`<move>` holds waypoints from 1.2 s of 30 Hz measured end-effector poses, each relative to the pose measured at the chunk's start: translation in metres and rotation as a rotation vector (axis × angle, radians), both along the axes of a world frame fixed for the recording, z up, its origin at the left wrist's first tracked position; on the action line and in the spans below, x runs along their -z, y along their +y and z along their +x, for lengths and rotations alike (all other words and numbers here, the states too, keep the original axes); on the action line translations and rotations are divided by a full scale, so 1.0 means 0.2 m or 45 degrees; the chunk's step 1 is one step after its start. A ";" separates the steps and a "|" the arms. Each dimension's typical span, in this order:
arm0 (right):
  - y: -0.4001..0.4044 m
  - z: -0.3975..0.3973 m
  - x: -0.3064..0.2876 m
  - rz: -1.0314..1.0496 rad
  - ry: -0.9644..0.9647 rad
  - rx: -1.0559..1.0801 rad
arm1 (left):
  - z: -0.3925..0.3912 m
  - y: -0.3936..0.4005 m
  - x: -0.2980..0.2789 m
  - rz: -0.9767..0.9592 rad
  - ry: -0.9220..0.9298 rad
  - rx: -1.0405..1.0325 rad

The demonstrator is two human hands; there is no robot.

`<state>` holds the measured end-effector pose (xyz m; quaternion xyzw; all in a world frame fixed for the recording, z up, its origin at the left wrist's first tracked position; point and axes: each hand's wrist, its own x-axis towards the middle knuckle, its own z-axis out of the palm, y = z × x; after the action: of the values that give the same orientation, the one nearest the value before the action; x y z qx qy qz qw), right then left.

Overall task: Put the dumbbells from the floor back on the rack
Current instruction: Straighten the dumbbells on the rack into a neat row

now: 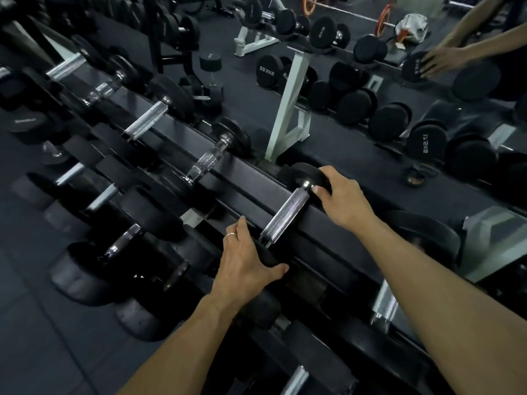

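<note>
**Inspector:** State the position of the dumbbell (288,213).

**Technician:** It lies across the top tier of the rack (336,223), knurled steel handle spanning the rails, one black head toward the mirror (356,132) behind the rack, the other toward the person.

**Inspector:** Condition of the left hand (245,259)?

**Technician:** It grips the near head of the dumbbell. The fingers are spread over the top of the head and the thumb curls round its right side. A ring (231,235) sits on one finger.

**Inspector:** And the right hand (340,195)?

**Technician:** It holds the far head. The fingers wrap over the rim of the head and the thumb tip rests just beside the collar of the handle.

**Inspector:** Adjacent equipment?

**Technician:** A second dumbbell (211,158) rests on the same tier to the left, well apart from the held one. Further dumbbells fill the tiers below and to the left, though motion blur obscures their markings. The mirror shows the reflected hands (439,62) on a dumbbell head, reflected weights marked in reversed lettering, a white rack upright (288,109), and a barbell with red plates (383,19) on the dark floor (42,323).
</note>
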<state>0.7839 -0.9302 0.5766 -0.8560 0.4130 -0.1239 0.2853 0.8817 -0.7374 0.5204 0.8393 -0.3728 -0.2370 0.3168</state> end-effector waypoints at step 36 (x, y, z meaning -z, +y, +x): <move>0.22 -1.01 -0.19 -0.019 0.264 0.317 | -1.03 0.13 -0.11 0.118 0.142 0.010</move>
<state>0.5816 -0.8857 0.6149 -0.8085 0.5421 -0.0723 0.2172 0.6763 -0.7106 0.5431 0.8371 -0.3466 -0.3017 0.2969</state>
